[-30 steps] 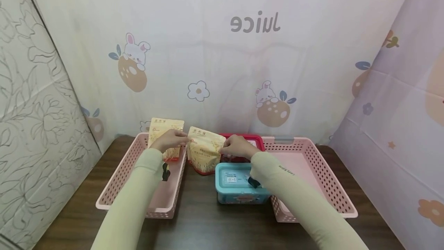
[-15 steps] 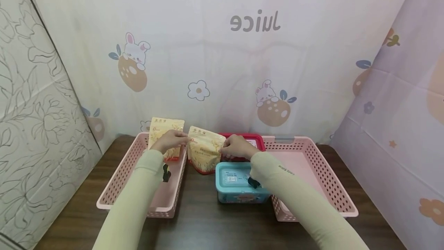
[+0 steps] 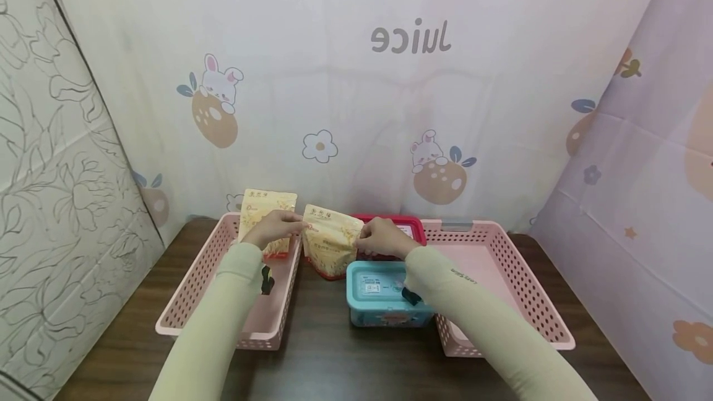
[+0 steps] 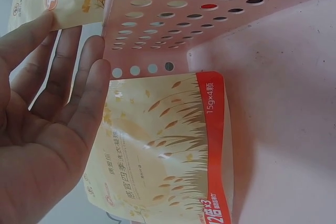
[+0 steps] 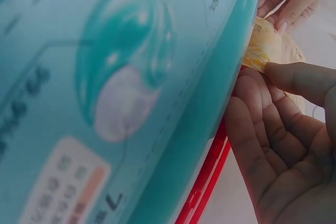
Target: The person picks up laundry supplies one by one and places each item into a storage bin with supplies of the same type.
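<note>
A pale yellow laundry-pod pouch (image 3: 332, 243) with a red bottom band stands tilted in the head view, between the two pink baskets. Its left edge is pinched by my left hand (image 3: 273, 228), whose thumb meets the pouch in the left wrist view. On the opposite edge my right hand (image 3: 384, 238) pinches the same pouch, its other fingers curled loosely. A second, matching pouch (image 4: 157, 145) leans inside the left basket, below my left hand. Beneath my right wrist sits a teal lidded box (image 3: 373, 289), with pods printed on its lid in the right wrist view.
A perforated pink basket (image 3: 281, 314) stands on the left, and another pink basket (image 3: 529, 283) on the right. A red-lidded box (image 3: 414, 228) sits behind the teal box, partly hidden by my right hand. A patterned curtain (image 3: 356, 110) hangs behind the dark wooden table (image 3: 323, 364).
</note>
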`<state>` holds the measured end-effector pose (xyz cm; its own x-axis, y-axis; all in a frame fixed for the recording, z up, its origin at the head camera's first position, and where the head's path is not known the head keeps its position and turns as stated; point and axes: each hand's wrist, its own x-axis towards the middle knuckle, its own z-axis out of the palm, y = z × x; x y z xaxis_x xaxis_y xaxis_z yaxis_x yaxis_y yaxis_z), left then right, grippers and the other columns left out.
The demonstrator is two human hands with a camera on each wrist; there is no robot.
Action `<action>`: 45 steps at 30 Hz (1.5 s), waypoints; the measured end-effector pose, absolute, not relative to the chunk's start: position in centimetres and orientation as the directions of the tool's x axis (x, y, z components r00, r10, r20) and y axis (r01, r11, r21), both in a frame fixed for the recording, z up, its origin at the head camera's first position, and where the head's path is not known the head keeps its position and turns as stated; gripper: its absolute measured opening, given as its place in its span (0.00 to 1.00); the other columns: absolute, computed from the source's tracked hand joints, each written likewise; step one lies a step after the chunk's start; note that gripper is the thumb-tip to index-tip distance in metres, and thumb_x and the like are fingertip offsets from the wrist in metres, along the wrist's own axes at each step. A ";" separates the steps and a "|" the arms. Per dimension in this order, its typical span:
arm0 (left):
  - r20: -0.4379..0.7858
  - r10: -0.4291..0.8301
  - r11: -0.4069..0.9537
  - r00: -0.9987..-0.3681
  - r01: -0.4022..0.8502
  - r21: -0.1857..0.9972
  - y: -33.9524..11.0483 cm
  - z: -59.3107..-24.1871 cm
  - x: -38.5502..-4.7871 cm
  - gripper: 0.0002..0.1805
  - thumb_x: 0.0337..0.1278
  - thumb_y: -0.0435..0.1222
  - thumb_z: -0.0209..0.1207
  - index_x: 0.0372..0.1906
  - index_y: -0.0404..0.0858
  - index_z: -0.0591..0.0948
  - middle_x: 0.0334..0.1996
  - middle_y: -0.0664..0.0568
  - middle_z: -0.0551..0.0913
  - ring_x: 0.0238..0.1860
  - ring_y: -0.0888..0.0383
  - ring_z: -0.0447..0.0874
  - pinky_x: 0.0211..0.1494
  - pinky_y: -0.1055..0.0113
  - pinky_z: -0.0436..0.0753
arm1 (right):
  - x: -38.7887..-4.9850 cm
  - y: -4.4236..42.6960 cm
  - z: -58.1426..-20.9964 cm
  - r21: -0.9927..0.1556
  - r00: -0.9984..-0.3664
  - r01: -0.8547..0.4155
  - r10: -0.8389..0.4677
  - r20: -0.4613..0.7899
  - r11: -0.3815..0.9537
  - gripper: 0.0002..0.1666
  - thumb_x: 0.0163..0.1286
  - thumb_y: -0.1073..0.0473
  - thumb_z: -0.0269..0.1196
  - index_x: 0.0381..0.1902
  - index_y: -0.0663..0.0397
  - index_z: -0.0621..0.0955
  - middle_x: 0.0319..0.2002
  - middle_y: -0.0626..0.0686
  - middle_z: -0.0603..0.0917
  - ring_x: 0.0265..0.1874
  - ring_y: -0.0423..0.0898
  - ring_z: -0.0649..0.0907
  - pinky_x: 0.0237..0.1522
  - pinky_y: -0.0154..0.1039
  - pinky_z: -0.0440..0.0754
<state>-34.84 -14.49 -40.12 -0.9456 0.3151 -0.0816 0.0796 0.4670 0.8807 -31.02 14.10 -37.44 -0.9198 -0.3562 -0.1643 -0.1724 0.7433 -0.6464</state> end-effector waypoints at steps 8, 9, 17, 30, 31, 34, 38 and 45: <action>-0.066 0.318 0.468 -0.946 0.096 0.879 -14.6 -40.1 -34.8 0.16 0.69 0.40 0.61 0.51 0.31 0.84 0.44 0.42 0.85 0.51 0.45 0.81 0.62 0.49 0.78 | -30.6 14.2 -37.2 -0.649 -0.919 -0.198 -0.369 -0.137 0.735 0.11 0.69 0.57 0.66 0.32 0.60 0.87 0.29 0.59 0.86 0.33 0.59 0.84 0.39 0.48 0.87; -0.066 0.313 0.470 -0.947 0.095 0.878 -14.6 -40.1 -34.8 0.16 0.69 0.40 0.61 0.50 0.31 0.84 0.43 0.42 0.85 0.51 0.46 0.81 0.62 0.50 0.78 | -30.6 14.2 -37.1 -0.650 -0.919 -0.201 -0.371 -0.133 0.733 0.11 0.69 0.57 0.66 0.33 0.60 0.87 0.30 0.59 0.86 0.34 0.60 0.84 0.39 0.48 0.87; -0.068 0.298 0.453 -0.952 0.078 0.888 -14.7 -39.8 -34.6 0.16 0.69 0.43 0.62 0.49 0.34 0.85 0.42 0.45 0.85 0.52 0.43 0.81 0.64 0.46 0.76 | -30.3 14.4 -37.0 -0.634 -0.920 -0.233 -0.377 -0.101 0.737 0.12 0.69 0.55 0.67 0.36 0.60 0.87 0.29 0.56 0.87 0.27 0.50 0.83 0.31 0.38 0.85; 0.030 0.304 0.465 -0.952 0.175 0.868 -15.5 -39.8 -34.0 0.18 0.68 0.48 0.62 0.51 0.39 0.85 0.52 0.46 0.84 0.58 0.47 0.78 0.64 0.46 0.74 | -29.5 13.9 -36.7 -0.536 -0.912 -0.373 -0.405 0.061 0.758 0.07 0.68 0.56 0.68 0.32 0.53 0.86 0.27 0.47 0.85 0.24 0.43 0.80 0.28 0.34 0.83; 0.036 0.304 0.456 -0.952 0.178 0.872 -15.5 -39.8 -33.9 0.19 0.68 0.48 0.62 0.52 0.39 0.85 0.53 0.46 0.84 0.59 0.46 0.78 0.65 0.45 0.73 | -29.4 13.9 -36.6 -0.529 -0.911 -0.381 -0.404 0.078 0.758 0.07 0.68 0.56 0.68 0.32 0.53 0.86 0.28 0.46 0.85 0.25 0.42 0.80 0.29 0.34 0.83; 0.048 0.294 0.437 -0.955 0.179 0.882 -15.5 -39.8 -33.9 0.21 0.67 0.50 0.62 0.53 0.39 0.85 0.55 0.45 0.83 0.61 0.45 0.76 0.67 0.44 0.71 | -29.3 13.9 -36.4 -0.520 -0.908 -0.401 -0.401 0.118 0.755 0.07 0.68 0.57 0.68 0.32 0.53 0.85 0.28 0.45 0.85 0.26 0.41 0.80 0.31 0.33 0.83; 0.043 0.277 0.422 -0.960 0.162 0.892 -15.5 -39.6 -33.8 0.23 0.66 0.53 0.62 0.54 0.40 0.84 0.57 0.45 0.82 0.63 0.45 0.74 0.68 0.44 0.70 | -29.1 14.0 -36.2 -0.544 -0.913 -0.395 -0.382 0.143 0.740 0.07 0.70 0.57 0.66 0.33 0.52 0.84 0.28 0.45 0.84 0.26 0.42 0.79 0.30 0.34 0.83; 0.047 0.265 0.374 -0.963 0.147 0.916 -15.3 -39.0 -33.3 0.24 0.65 0.52 0.63 0.56 0.39 0.83 0.59 0.45 0.80 0.64 0.44 0.74 0.69 0.44 0.69 | -28.7 14.3 -36.2 -0.591 -0.916 -0.394 -0.353 0.191 0.703 0.07 0.71 0.57 0.65 0.33 0.52 0.82 0.31 0.46 0.85 0.30 0.42 0.80 0.35 0.36 0.83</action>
